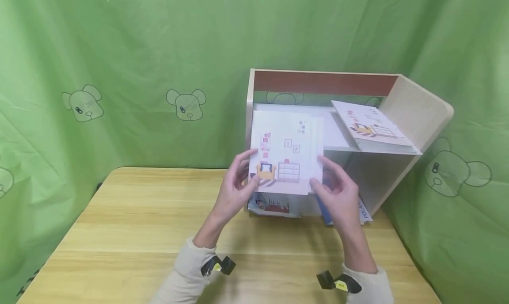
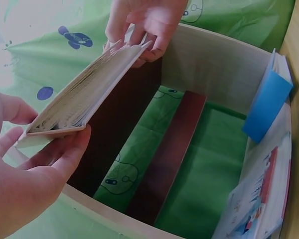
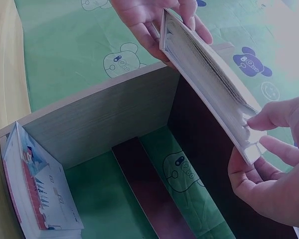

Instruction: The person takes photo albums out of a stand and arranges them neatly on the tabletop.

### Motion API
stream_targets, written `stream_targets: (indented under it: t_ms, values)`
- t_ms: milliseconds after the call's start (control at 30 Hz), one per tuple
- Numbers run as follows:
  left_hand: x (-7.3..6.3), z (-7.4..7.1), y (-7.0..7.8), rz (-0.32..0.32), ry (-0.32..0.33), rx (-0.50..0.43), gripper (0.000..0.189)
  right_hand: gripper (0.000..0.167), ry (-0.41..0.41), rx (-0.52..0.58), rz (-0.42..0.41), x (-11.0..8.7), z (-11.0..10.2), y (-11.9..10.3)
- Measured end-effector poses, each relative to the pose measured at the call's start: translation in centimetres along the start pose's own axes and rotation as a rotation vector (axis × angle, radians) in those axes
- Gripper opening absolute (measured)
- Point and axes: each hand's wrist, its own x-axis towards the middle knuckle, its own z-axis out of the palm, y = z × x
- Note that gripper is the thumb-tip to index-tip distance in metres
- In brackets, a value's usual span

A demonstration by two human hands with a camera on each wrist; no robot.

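Observation:
A white picture book (image 1: 284, 131) with a drawn armchair and drawers on its cover is held up in front of the shelf. My left hand (image 1: 233, 187) pinches its left edge, thumb on the cover. On the opposite edge my right hand (image 1: 339, 193) grips it between thumb and fingers. Both wrist views show the pages of the book (image 2: 92, 92) from below, slightly fanned, between the two hands. The book overlaps the upper board of the small shelf (image 1: 421, 100) in the head view.
A similar white book (image 1: 374, 127) lies tilted at the right on the upper board. Down in the lower compartment are a picture book (image 1: 274, 205) at the left and a blue book (image 2: 269, 104) at the right. The wooden table (image 1: 159, 215) extends leftward; a green curtain (image 1: 139, 39) hangs behind.

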Motion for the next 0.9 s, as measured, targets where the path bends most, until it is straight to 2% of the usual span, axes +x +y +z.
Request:
stream_targets:
  t_ms: [533, 900]
  values:
    - [-1.7, 0.6, -0.5, 0.036, -0.006, 0.019, 0.063, 0.054, 0.039, 0.023, -0.034, -1.3, -0.1, 0.5]
    - [-2.3, 0.5, -0.5, 0.054, 0.019, 0.026, 0.064, 0.055, 0.013, 0.089, -0.069, -1.7, 0.2, 0.6]
